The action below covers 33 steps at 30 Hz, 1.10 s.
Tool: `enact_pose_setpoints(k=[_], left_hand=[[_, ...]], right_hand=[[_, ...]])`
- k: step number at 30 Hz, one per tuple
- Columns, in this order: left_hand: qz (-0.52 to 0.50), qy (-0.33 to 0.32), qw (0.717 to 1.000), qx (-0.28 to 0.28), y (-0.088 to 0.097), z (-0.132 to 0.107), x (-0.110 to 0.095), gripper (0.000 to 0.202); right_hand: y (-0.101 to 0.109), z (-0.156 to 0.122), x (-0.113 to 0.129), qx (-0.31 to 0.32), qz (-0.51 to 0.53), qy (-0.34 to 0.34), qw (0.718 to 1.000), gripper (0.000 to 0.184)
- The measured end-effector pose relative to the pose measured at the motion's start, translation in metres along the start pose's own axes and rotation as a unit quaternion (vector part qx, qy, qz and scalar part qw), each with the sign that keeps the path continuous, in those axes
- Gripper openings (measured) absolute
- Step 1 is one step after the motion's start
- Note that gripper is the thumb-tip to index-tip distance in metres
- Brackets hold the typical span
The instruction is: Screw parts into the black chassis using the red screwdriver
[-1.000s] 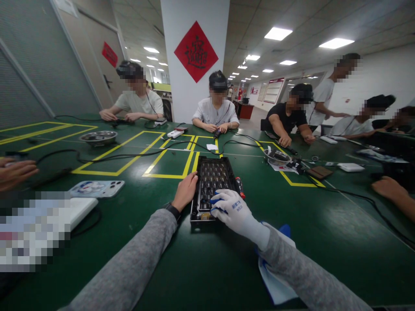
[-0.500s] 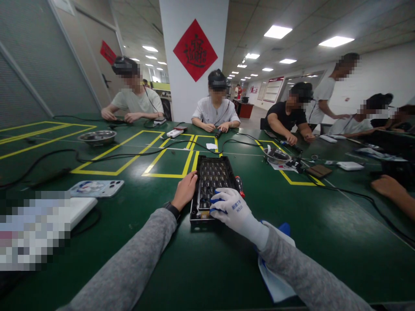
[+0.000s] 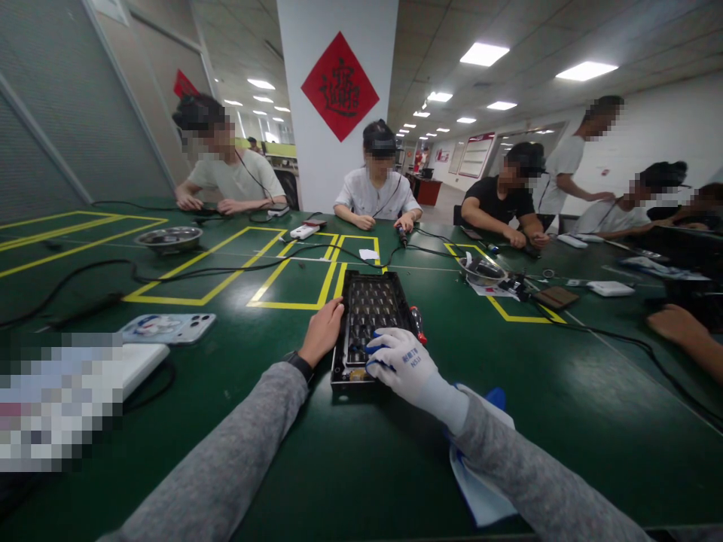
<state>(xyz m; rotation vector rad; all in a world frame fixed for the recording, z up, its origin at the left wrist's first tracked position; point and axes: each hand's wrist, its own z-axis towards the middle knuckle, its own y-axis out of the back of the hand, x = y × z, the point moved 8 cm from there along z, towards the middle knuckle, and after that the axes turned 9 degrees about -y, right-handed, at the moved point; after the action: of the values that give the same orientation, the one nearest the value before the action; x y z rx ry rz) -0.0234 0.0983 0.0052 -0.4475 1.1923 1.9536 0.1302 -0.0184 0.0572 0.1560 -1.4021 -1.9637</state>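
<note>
A black rectangular case [image 3: 368, 301] with rows of round, shiny cells lies lengthwise before me on the green table. My left hand [image 3: 323, 331], bare with a dark band at the wrist, grips its left edge, fingers closed. My right hand [image 3: 410, 365] wears a white glove with blue fingertips. Its bent fingers rest over the near right corner of the case; the thumb and anything pinched beneath are hidden. A small yellowish part [image 3: 357, 373] shows at the near end. Just right of the case, a red-and-black handled tool [image 3: 417, 324] is partly hidden.
A blue-and-white glove [image 3: 483, 482] lies under my right forearm. To the left are a phone [image 3: 169, 329] and a white box [image 3: 138, 366]. Metal bowls [image 3: 169, 239] stand farther back, one each side. Black cables cross the table. Several people sit opposite and to the right.
My hands and the case stay in nearly the same place. Across the table, the middle person's hand and tool have shifted to the right, and the left person's head has moved left.
</note>
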Motion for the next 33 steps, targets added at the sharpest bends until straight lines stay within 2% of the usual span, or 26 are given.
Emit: enact_pose_setpoints(k=[8,12,33], left_hand=[[-0.002,-0.001,1.000,0.001,-0.0023,0.0004,0.0023,0.045],[-0.005,-0.001,1.000,0.000,-0.0022,0.0002,0.0022,0.045],[-0.005,-0.004,1.000,-0.003,-0.0015,-0.0001,0.0042,0.045]], right_hand=[[0.0029,0.0001,-0.0027,-0.010,0.001,-0.010,1.000,0.019],[0.0008,-0.0008,-0.0005,-0.004,-0.002,0.003,1.000,0.020],[-0.0011,-0.0010,-0.0014,0.010,-0.012,-0.015,1.000,0.022]])
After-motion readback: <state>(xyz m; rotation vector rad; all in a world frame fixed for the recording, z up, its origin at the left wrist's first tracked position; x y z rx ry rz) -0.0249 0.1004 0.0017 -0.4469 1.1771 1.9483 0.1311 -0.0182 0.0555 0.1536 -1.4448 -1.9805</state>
